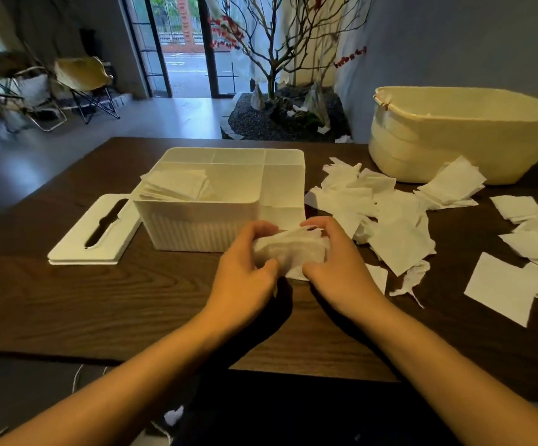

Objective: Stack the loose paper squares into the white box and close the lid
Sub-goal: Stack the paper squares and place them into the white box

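White paper squares (pixel 290 251) are gripped by left hand (pixel 245 268) and right hand (pixel 338 268); gathering step. Next, carry them to the box (pixel 203 214) at 11 o'clock.

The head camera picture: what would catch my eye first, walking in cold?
Probably the two hands, left hand and right hand, gripping a bunch of white paper squares at the table's near middle. Just behind stands the open white box, partly filled, its slotted lid lying flat to its left. More loose paper squares sprawl to the right, before a cream tub.
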A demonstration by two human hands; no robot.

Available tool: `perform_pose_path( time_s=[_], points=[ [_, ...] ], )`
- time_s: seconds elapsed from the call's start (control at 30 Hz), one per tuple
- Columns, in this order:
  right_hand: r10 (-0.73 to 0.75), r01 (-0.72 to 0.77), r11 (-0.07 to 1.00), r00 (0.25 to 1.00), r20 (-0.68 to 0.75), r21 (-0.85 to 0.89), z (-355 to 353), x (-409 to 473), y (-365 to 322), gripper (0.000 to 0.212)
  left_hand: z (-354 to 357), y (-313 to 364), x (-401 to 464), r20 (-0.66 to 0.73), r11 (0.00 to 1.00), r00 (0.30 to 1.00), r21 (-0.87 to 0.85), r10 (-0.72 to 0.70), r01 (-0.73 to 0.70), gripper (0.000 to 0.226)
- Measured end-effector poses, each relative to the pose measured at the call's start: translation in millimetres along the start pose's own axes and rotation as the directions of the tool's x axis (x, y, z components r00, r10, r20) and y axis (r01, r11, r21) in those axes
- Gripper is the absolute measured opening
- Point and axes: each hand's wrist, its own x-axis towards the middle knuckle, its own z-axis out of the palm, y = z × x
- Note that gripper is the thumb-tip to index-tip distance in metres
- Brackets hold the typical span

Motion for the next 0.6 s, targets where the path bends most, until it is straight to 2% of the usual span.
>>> perform_pose_path(
  time_s=[0.1,0.17,0.23,0.27,0.33,0.37,0.4,0.43,0.5,0.6],
  points=[
    [-0.018,0.019,1.0,0.999,-0.045,0.005,1,-2,-2,0.058,2,3,3,-0.027,0.999,0.999,-0.048,0.022,-0.023,0.039],
    [-0.044,0.044,0.999,0.999,-0.018,-0.023,2,-4,-3,0.052,2,3,2,0.029,0.998,0.999,0.049,0.045,-0.047,0.035],
    [-0.048,0.05,0.996,0.998,0.037,-0.068,0,-6,-1,0.051,-1,6,1,0.098,0.963,0.991,0.244,0.092,-0.113,0.034],
    [-0.044,0.049,0.995,0.997,0.06,-0.083,-4,-6,-2,0.052,-4,12,2,0.151,0.912,0.983,0.381,0.101,-0.152,0.032],
    [-0.039,0.053,0.99,0.994,0.1,-0.133,-16,-2,-4,0.053,-8,30,10,0.285,0.724,0.957,0.649,0.05,-0.232,0.035],
    [-0.043,0.062,0.984,0.992,0.115,-0.17,-21,0,-7,0.053,-8,37,16,0.333,0.64,0.943,0.727,-0.012,-0.249,0.038],
    [-0.05,0.075,0.976,0.991,0.124,-0.206,-27,2,-11,0.053,-6,44,21,0.362,0.605,0.929,0.758,-0.081,-0.243,0.039],
    [-0.063,0.092,0.968,0.99,0.128,-0.232,-32,5,-14,0.052,-3,48,28,0.376,0.609,0.917,0.761,-0.13,-0.226,0.035],
    [-0.063,0.092,0.959,0.991,0.115,-0.267,-43,12,-19,0.05,6,47,40,0.368,0.685,0.919,0.707,-0.144,-0.175,0.018],
    [0.06,-0.002,0.895,0.991,0.116,-0.447,-66,20,-20,0.031,21,37,42,0.293,0.811,0.952,0.575,-0.085,-0.105,0.011]
  ],
)
